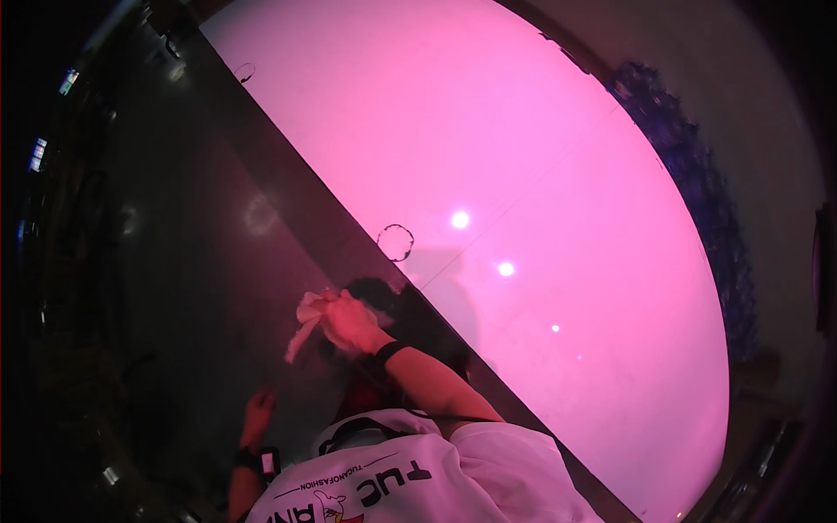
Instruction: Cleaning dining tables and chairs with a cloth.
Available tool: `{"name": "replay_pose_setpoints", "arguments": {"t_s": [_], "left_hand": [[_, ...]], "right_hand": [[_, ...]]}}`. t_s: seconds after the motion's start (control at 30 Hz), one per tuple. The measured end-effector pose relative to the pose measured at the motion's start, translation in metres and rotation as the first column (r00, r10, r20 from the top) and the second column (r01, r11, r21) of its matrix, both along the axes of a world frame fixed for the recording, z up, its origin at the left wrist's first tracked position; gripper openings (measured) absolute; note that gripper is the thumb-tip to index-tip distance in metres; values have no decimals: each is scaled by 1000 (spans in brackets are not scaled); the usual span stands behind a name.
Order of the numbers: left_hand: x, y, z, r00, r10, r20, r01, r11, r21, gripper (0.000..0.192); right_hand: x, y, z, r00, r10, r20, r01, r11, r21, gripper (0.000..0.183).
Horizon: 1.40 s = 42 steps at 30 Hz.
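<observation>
My right hand (pixel 353 321) is closed on a crumpled cloth (pixel 307 317), whose loose end hangs down to the left. It is over a dark band beside a large, pink-lit surface (pixel 556 183). A black band circles that wrist. My left hand (pixel 261 404) is low and to the left over a dim, greyish area, apart from the cloth; a device with a small lit face (pixel 267 463) is at its wrist. Its fingers are too dark to make out, and nothing shows clearly in them. A dark, rounded shape (pixel 374 292) lies just beyond my right hand.
A straight dark edge (pixel 314 173) runs diagonally beside the pink surface. A ring-shaped outline (pixel 395 243) lies near it, with a smaller one (pixel 245 72) farther up. Bright light spots (pixel 460 219) show on the pink. Bluish, bumpy material (pixel 693 163) lines the far right.
</observation>
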State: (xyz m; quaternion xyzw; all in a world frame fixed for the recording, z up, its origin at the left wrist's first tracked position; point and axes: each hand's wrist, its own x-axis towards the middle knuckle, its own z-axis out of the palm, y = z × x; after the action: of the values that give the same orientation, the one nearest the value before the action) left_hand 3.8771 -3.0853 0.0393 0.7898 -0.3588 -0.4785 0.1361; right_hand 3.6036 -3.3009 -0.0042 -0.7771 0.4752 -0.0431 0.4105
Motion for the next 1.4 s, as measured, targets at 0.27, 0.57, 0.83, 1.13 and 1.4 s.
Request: {"name": "replay_pose_setpoints", "arguments": {"t_s": [0.27, 0.57, 0.83, 1.13, 1.4], "left_hand": [[140, 214, -150, 512, -617, 597, 631, 742, 227, 27], [113, 168, -75, 606, -673, 423, 697, 706, 124, 21], [207, 66, -101, 796, 377, -475, -418, 908, 21, 15], [201, -97, 7, 981, 165, 98, -162, 986, -42, 12], [304, -116, -132, 516, -835, 191, 843, 535, 61, 19]], "right_hand": [[-179, -42, 8, 553, -799, 237, 817, 465, -341, 31], [-252, -49, -65, -71, -985, -157, 976, -36, -216, 33], [105, -153, -29, 997, 12, 77, -2, 991, -135, 38], [-149, -220, -29, 339, -923, 183, 869, 232, -437, 30], [-219, -242, -60, 92, -967, 236, 994, 76, -77, 8]]}}
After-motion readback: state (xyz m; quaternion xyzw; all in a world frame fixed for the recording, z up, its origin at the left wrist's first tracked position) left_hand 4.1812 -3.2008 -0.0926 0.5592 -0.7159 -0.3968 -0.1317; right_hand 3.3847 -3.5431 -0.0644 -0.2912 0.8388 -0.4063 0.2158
